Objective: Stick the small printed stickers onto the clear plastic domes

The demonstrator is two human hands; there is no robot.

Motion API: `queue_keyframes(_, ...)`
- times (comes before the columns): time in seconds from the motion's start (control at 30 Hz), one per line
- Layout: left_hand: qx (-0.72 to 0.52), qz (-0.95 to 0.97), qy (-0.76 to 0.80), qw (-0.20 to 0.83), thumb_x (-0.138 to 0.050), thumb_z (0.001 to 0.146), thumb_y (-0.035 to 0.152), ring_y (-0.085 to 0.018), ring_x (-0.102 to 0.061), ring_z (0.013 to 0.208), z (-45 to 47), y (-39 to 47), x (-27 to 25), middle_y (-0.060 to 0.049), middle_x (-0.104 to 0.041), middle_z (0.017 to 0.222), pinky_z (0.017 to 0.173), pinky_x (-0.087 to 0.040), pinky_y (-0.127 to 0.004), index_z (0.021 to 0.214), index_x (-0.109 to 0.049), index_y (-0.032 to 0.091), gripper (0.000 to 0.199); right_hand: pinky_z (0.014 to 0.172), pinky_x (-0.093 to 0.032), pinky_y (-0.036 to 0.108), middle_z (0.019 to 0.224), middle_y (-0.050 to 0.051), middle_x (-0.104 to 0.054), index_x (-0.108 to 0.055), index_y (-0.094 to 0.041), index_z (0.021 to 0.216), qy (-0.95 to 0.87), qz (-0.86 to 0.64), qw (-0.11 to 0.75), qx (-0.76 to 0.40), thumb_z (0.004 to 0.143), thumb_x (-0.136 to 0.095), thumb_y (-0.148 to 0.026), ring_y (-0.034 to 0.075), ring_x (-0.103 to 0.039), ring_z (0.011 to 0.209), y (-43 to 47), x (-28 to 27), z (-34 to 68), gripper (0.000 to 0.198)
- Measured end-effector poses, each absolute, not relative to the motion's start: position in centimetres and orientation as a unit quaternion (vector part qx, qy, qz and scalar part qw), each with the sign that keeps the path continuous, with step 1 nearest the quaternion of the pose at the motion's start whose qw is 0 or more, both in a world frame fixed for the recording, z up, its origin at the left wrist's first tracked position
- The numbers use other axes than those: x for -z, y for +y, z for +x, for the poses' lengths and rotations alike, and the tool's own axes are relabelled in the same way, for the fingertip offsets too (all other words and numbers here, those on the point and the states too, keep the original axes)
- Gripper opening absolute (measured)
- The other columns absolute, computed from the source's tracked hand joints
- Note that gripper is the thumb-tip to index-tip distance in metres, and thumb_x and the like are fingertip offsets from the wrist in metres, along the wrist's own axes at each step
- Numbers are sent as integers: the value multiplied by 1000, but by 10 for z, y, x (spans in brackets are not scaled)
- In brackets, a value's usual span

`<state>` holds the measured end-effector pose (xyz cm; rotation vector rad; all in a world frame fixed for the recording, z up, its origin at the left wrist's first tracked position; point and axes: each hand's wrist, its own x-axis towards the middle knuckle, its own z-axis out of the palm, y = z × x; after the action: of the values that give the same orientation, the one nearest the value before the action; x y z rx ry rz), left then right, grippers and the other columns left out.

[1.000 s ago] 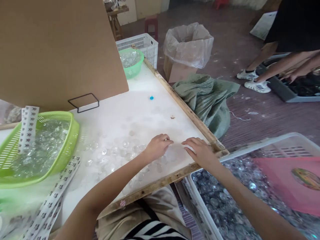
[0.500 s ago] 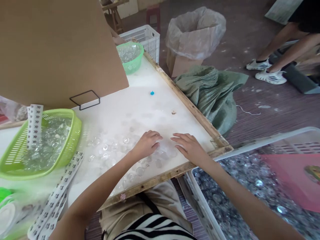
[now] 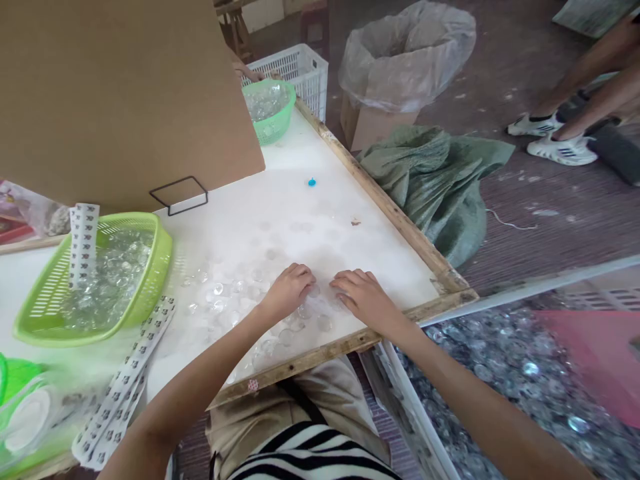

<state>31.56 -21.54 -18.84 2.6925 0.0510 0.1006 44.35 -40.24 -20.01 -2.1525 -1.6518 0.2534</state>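
My left hand (image 3: 289, 291) is over the white tabletop (image 3: 295, 213), its fingers curled and pressed together. A small clear plastic disc (image 3: 315, 291) shows at its fingertips. To the right, my right hand (image 3: 366, 301) faces it across a short gap, fingers bent but apart, with nothing visible in them. Loose clear discs (image 3: 325, 323) lie below and between the hands. More clear discs (image 3: 219, 289) are scattered left of my left wrist.
A green basket (image 3: 165, 250) of clear pieces stands left, beside printed sticker strips (image 3: 123, 380). A cardboard sheet (image 3: 130, 93) rises behind. Wooden edging (image 3: 400, 237) borders the table. At right is a crate (image 3: 440, 447) full of clear pieces. Another person's hand (image 3: 253, 75) touches a far basket (image 3: 277, 127).
My left hand's fingers have curled in more, and a clear disc now shows at their tips. My right hand's fingers are bent more. The whole view has shifted slightly.
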Motion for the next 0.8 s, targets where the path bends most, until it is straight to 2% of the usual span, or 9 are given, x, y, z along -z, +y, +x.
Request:
queue_keyframes(0.07,-41,974,29,219,-53,94,10,-23,-58,101,312,-214,186,-7,-64,102,91,-52,-39,95,-66,18,15,86,-37,39,111,8,-65,-65,-19,109,-584,-783,196,-88,93,-54,-15,25,-55,102,-407,200,447,20)
queue_keyframes(0.2,-54,979,33,193,-53,96,16,-25,-56,108,307,-217,180,-10,-63,111,95,-49,-42,106,-64,17,15,85,-37,39,107,9,-65,-66,-18,103,-558,-809,173,-66,93,-55,-18,25,-56,100,-420,199,457,15)
queue_keyframes(0.3,-3,987,-17,158,-57,96,25,-26,-58,107,306,-221,176,-10,-65,109,93,-48,-41,104,-64,17,13,85,-37,40,109,10,-65,-66,-19,104,-541,-822,172,-53,93,-55,-19,26,-57,102,-430,198,460,16)
queue_keyframes(0.37,32,988,-26,152,-56,97,23,-26,-59,105,307,-223,175,-10,-67,108,91,-48,-41,101,-64,17,11,87,-38,40,114,10,-64,-65,-20,110,-545,-817,179,-55,93,-55,-21,26,-57,105,-434,198,458,19)
queue_keyframes(0.47,43,978,23,203,-53,97,17,-24,-63,101,310,-225,175,-8,-70,106,90,-48,-38,106,-63,18,14,89,-39,40,118,11,-61,-63,-20,118,-564,-802,184,-75,93,-57,-24,27,-56,109,-437,200,452,25)
queue_keyframes(0.63,58,932,104,342,-57,94,20,-19,-66,82,316,-226,173,-1,-71,95,76,-51,-30,129,-49,23,36,89,-41,41,112,11,-59,-63,-19,117,-559,-809,158,-86,88,-66,-24,28,-57,105,-439,201,450,29)
queue_keyframes(0.7,69,927,115,350,-57,93,22,-18,-66,78,318,-224,171,-1,-69,92,73,-51,-30,127,-50,24,35,88,-41,41,110,11,-59,-64,-19,113,-554,-816,143,-83,87,-67,-22,28,-57,103,-442,201,453,26)
queue_keyframes(0.8,71,941,124,306,-59,92,21,-19,-65,81,317,-220,169,-5,-64,103,76,-53,-32,118,-57,22,26,87,-41,41,106,10,-60,-64,-18,110,-537,-832,112,-75,87,-66,-21,28,-58,100,-448,197,460,24)
